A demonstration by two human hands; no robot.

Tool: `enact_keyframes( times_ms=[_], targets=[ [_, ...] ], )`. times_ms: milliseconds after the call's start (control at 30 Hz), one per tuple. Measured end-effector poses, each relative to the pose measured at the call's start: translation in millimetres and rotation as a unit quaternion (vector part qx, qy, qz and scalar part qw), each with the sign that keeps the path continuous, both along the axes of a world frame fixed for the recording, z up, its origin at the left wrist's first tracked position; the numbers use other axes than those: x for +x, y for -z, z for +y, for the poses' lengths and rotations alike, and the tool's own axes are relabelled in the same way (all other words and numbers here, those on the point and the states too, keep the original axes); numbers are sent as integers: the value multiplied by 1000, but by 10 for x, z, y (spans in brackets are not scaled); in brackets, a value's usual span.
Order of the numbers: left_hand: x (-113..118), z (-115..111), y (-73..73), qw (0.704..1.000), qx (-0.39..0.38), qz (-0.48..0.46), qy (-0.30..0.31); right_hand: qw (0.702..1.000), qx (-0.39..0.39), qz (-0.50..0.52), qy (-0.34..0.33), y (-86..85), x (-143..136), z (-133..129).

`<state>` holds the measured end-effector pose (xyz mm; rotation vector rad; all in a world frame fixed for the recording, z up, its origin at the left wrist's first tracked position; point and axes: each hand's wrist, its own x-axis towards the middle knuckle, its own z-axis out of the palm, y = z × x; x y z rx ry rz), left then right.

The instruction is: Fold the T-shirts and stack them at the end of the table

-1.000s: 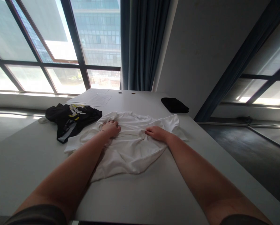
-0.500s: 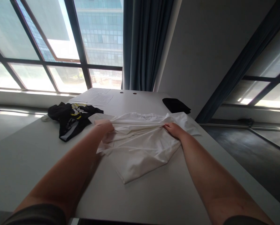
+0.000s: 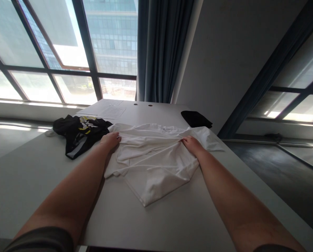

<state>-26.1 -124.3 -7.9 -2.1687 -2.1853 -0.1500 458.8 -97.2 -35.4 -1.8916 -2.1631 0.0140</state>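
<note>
A white T-shirt [image 3: 156, 157] lies creased on the white table [image 3: 156, 224], its neckline toward the far end and a pointed fold of its hem toward me. My left hand [image 3: 111, 140] is closed on the shirt's left edge, close to the sleeve. With thumb and fingers together, my right hand [image 3: 192, 144] pinches the cloth on the right side, below the right sleeve. Creases run across the fabric between both hands. The fingertips of the left hand are partly hidden.
Left of the shirt lies a crumpled black garment [image 3: 80, 134] with yellow and white print, close to my left hand. A folded black cloth [image 3: 196, 119] rests at the far right. Sheets of paper [image 3: 109, 110] lie at the table's far left, near two round holes.
My left hand has moved slightly left and away from me, and the shirt's left side now lies flatter. The right hand has barely shifted, still pinching the cloth.
</note>
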Motion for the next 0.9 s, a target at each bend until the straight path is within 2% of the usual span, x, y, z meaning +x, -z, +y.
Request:
enact_keyframes(
  times_ms=[100, 200, 300, 367, 500, 600, 700, 833, 900],
  targets=[
    [34, -59, -72, 998, 64, 12, -1, 1000, 1, 17, -3, 17, 4, 29],
    [251, -121, -190, 990, 130, 6, 57, 1000, -1, 23, -13, 34, -8, 49],
    [572, -225, -301, 980, 63, -13, 188, 999, -9, 32, -36, 54, -24, 53],
    [799, -346, -352, 961, 16, 1, 276, 998, -22, 35, -43, 68, -40, 42],
    [1221, -678, -407, 937, 15, 44, 347, 998, -56, 25, -28, 74, -87, -4],
    [1449, -905, -433, 924, -53, 51, 374, 997, -71, 18, -35, 57, -114, -34],
    [1583, -1077, -453, 922, -122, 62, 363, 995, -84, 15, -42, 37, -125, -52],
    [1728, -1287, -439, 929, -143, 84, 330, 995, -91, 12, -44, 30, -126, -58],
    [1811, -1377, -412, 924, -146, 90, 341, 995, -90, 9, -50, 34, -124, -55]
  ],
)
